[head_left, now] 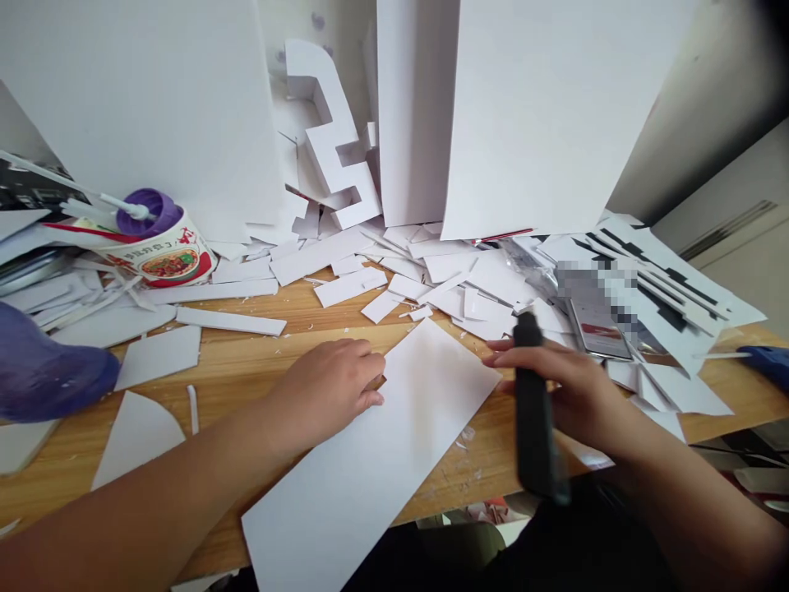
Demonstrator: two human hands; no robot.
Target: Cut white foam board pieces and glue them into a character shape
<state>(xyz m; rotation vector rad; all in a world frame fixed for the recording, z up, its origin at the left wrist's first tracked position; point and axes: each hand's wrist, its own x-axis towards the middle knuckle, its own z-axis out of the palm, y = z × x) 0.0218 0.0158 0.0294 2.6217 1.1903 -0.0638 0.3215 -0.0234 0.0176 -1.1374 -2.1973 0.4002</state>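
Observation:
A white foam board sheet (407,444) lies slanted across the front edge of the wooden table. My left hand (336,390) is closed at its upper left edge, fingers curled and thumb resting on the board. My right hand (576,390) is closed around a black utility knife (531,411), held upright and blurred, so its blade cannot be made out. The index fingertip of that hand reaches to the board's right corner.
White offcuts (351,286) litter the wooden table (320,333). Large white panels (542,115) stand behind, beside a notched white piece (336,140). A paper food tub (173,255) and purple object (49,362) sit left; a phone (597,325) and blue tool (768,362) lie right.

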